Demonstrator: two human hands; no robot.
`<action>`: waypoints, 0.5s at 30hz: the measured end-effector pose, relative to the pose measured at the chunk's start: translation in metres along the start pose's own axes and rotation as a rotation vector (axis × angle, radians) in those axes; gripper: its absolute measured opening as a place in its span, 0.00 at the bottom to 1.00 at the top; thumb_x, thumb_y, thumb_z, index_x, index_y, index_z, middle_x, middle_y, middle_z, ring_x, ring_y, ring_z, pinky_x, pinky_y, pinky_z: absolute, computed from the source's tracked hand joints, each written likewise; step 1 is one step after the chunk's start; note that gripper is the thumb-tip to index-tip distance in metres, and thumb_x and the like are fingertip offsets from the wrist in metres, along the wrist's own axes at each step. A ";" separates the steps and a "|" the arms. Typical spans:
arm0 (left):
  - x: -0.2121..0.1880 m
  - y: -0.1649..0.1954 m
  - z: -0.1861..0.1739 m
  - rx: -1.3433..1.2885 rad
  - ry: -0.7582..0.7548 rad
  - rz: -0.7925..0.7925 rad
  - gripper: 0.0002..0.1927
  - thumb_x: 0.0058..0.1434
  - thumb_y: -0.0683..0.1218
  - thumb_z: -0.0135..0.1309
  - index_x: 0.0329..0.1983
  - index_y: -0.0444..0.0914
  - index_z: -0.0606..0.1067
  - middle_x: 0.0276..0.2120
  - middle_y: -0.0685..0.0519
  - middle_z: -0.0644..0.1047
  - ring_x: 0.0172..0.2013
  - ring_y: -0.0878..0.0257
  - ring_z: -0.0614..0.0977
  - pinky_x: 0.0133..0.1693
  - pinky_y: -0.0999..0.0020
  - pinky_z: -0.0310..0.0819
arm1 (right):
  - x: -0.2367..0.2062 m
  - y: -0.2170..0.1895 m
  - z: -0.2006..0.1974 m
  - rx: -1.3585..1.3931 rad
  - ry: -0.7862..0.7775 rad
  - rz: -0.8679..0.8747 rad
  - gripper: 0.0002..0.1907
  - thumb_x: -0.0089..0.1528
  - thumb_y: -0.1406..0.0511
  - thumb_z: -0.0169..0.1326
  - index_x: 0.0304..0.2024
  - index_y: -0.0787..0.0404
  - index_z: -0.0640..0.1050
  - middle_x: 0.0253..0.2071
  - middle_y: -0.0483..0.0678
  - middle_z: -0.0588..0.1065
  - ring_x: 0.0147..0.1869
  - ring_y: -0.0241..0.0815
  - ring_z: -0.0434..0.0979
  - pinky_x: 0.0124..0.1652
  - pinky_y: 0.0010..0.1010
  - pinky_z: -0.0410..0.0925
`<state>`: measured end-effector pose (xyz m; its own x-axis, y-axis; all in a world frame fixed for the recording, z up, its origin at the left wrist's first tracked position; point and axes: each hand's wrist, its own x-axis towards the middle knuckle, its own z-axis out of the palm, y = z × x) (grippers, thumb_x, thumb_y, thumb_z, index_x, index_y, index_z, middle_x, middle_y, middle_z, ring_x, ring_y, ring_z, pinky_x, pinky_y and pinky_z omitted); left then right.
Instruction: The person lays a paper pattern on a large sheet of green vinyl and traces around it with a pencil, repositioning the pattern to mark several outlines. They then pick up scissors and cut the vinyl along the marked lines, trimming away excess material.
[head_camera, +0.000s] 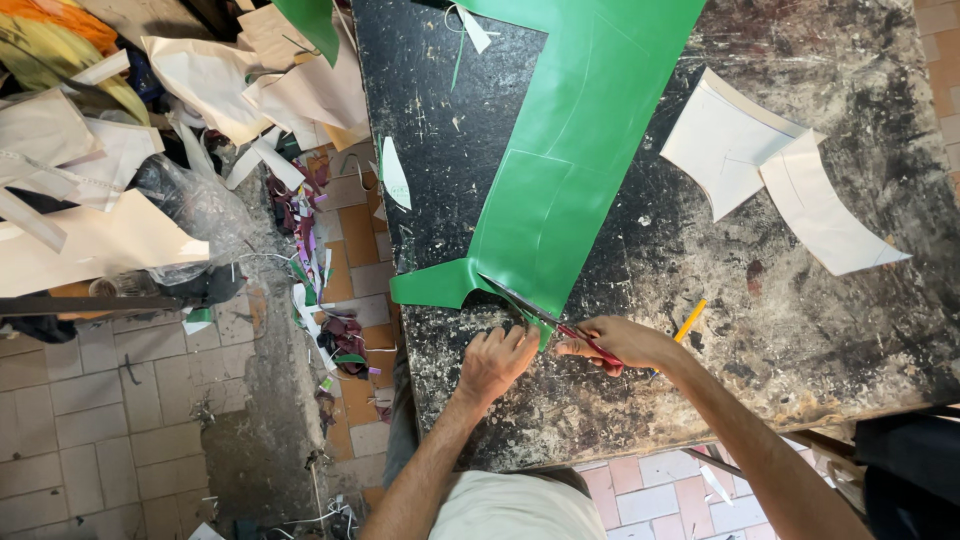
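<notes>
While the right hand (618, 345) is closed around the red handles of a pair of scissors (548, 320), the blades lie open across the lower edge of a green sheet (565, 170), pointing toward ten o'clock from that hand. The left hand (495, 358) sits just beside it at nine o'clock, fingers curled down and pressing on the dark, scuffed counter (800, 300) at the sheet's lower tip; whether it pinches the green material or only pins it I cannot tell. The sheet runs from the hands up toward twelve o'clock, where the frame cuts it off, and a small flap of it hangs over the counter's left edge. Faint drawn lines show on its surface. A yellow pencil (689, 321) pokes out at two o'clock from the right hand, its lower end hidden behind the wrist. Two white paper patterns (770, 170) lie overlapping at two o'clock on the counter, well apart from the hands. A small pale offcut (395, 175) rests near the counter's left edge. Off the counter, at nine to eleven o'clock, a heap of pale paper sheets (100, 200) and a clear plastic bag (190, 205) sit in a jumble, the bag's contents too dim to make out, with coloured scraps (320, 290) strewn on the tiled floor (90, 400).
</notes>
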<state>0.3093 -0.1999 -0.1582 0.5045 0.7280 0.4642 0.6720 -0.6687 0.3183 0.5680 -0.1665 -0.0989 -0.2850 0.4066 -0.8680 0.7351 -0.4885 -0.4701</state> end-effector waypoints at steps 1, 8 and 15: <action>0.000 0.000 -0.001 0.007 0.002 0.004 0.16 0.66 0.50 0.60 0.52 0.41 0.72 0.30 0.58 0.77 0.23 0.70 0.73 0.20 0.71 0.63 | 0.000 -0.001 -0.001 -0.015 0.003 0.007 0.37 0.53 0.34 0.52 0.32 0.61 0.76 0.20 0.42 0.71 0.20 0.36 0.74 0.22 0.29 0.67; 0.007 0.002 -0.009 0.012 -0.008 0.013 0.17 0.65 0.50 0.61 0.54 0.41 0.73 0.31 0.58 0.77 0.24 0.70 0.75 0.21 0.72 0.64 | 0.012 -0.013 -0.009 0.007 0.002 -0.005 0.36 0.54 0.33 0.52 0.31 0.59 0.74 0.19 0.42 0.70 0.20 0.36 0.75 0.22 0.29 0.69; 0.015 0.002 -0.007 -0.036 0.077 0.017 0.15 0.67 0.51 0.60 0.52 0.41 0.74 0.29 0.57 0.78 0.22 0.71 0.73 0.19 0.75 0.65 | 0.013 -0.024 -0.008 0.021 0.009 -0.014 0.35 0.52 0.33 0.52 0.30 0.58 0.76 0.18 0.41 0.70 0.18 0.36 0.73 0.20 0.29 0.66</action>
<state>0.3150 -0.1912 -0.1449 0.4716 0.7035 0.5316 0.6429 -0.6870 0.3387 0.5519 -0.1436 -0.0978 -0.2896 0.4204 -0.8599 0.7182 -0.4984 -0.4855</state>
